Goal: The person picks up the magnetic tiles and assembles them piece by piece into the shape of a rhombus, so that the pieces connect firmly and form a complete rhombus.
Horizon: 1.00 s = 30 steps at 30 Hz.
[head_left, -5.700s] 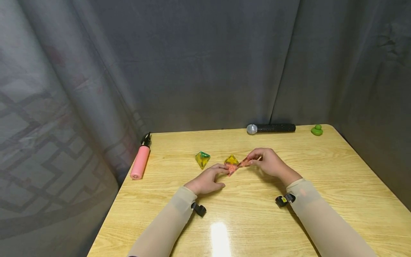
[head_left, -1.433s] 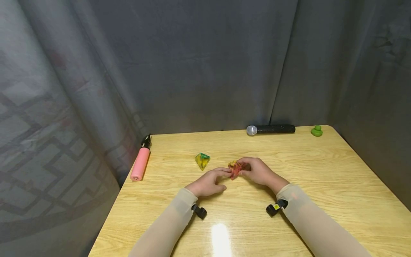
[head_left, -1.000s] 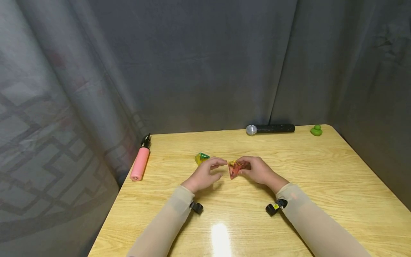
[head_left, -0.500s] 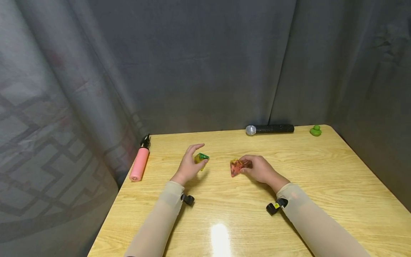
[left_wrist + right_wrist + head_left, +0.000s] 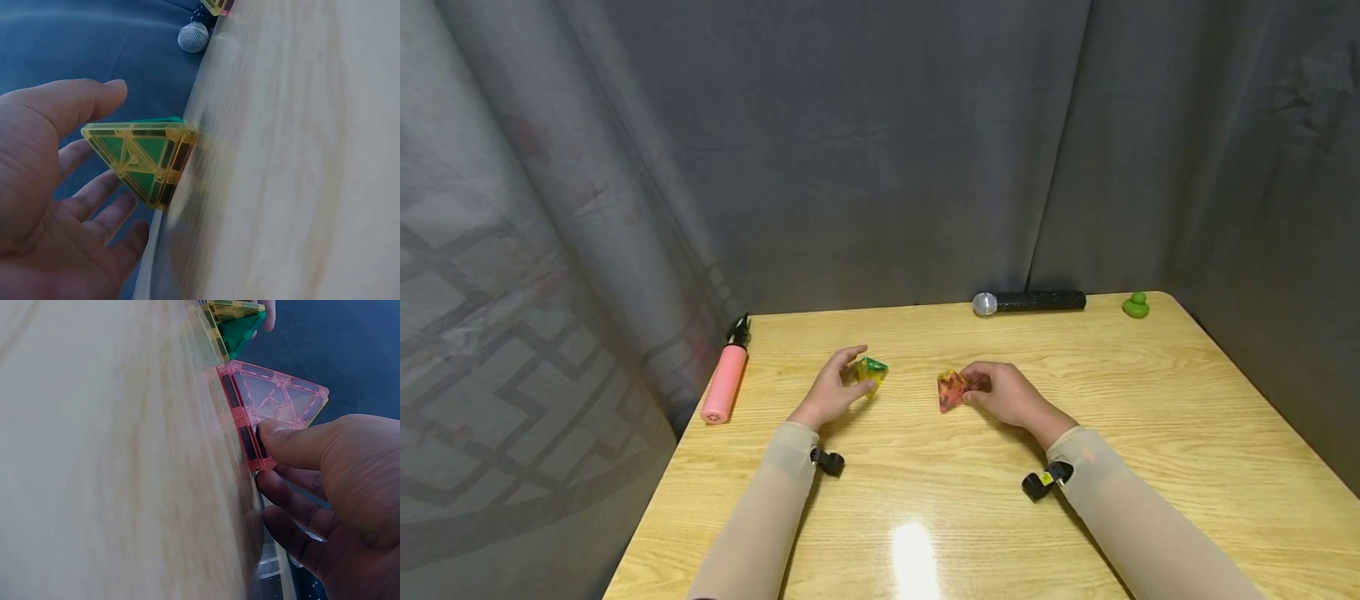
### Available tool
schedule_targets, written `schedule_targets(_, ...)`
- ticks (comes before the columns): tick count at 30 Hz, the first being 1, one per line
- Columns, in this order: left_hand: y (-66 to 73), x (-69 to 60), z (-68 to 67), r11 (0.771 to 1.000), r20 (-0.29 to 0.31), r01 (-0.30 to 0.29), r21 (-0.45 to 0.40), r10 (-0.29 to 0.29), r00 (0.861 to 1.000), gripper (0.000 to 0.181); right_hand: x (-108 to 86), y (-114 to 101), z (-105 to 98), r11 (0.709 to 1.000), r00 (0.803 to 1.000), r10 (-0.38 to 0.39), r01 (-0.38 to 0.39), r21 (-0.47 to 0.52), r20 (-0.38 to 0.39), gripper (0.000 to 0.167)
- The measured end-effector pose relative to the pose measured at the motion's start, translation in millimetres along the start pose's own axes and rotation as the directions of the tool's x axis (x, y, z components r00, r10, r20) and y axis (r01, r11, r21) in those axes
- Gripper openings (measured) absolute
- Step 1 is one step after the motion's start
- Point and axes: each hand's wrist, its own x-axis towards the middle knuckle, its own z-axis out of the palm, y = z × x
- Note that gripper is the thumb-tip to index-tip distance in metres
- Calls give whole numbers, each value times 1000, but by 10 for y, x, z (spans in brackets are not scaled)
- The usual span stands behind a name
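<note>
My right hand (image 5: 1006, 393) pinches the low edge of a pyramid of clear magnetic tiles (image 5: 951, 390), pink in front and yellow behind. In the right wrist view the thumb lies on the pink magnetic tile (image 5: 275, 394), with the other fingers beneath and behind. My left hand (image 5: 833, 390) is spread around a second magnetic tile pyramid (image 5: 872, 375), yellow and green, standing on the table. Its thumb stands apart from the yellow face (image 5: 131, 153) in the left wrist view, and its fingers reach behind; whether they touch cannot be told.
A pink hand pump (image 5: 726, 383) lies along the left table edge. At the back lie a black microphone (image 5: 1030, 302) and a small green toy (image 5: 1136, 306). A grey curtain (image 5: 880, 150) hangs behind the wooden table (image 5: 970, 517).
The pink tiles, flat or lifted earlier, now stand with the yellow one as a pyramid. My left hand has left them and moved left to the yellow-green pyramid. My right hand stays on the pink tiles.
</note>
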Motion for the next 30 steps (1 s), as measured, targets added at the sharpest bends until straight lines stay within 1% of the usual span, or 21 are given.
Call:
schedule_targets(2, -16, 2, -7, 1000, 8, 11, -17, -11, 1000, 69, 3, 7, 2, 1000, 1000, 0, 0, 3, -4, 27)
schedule_targets(6, -37, 4, -17, 999, 37, 4, -41, -2, 999, 69, 3, 10, -5, 1000, 1000, -10, 10, 10, -6, 25)
schedule_targets(11, -58, 1, -22, 1000, 59, -3, -19, 4, 998, 66, 4, 8, -12, 1000, 1000, -4, 4, 17, 1, 21)
schedule_targets(20, -79, 2, -18, 1000, 47, 6, -10, -5, 999, 60, 5, 30, -9, 1000, 1000, -4, 4, 24, 15, 20)
schedule_targets(26, -54, -2, -5, 1000, 60, 9, 18, -10, 998, 55, -1, 23, -23, 999, 1000, -10, 10, 40, 19, 23)
schedule_targets(30, -14, -18, 12, 999, 57, 20, 46, -22, 998, 51, -14, 9, -24, 999, 1000, -4, 3, 38, 24, 27)
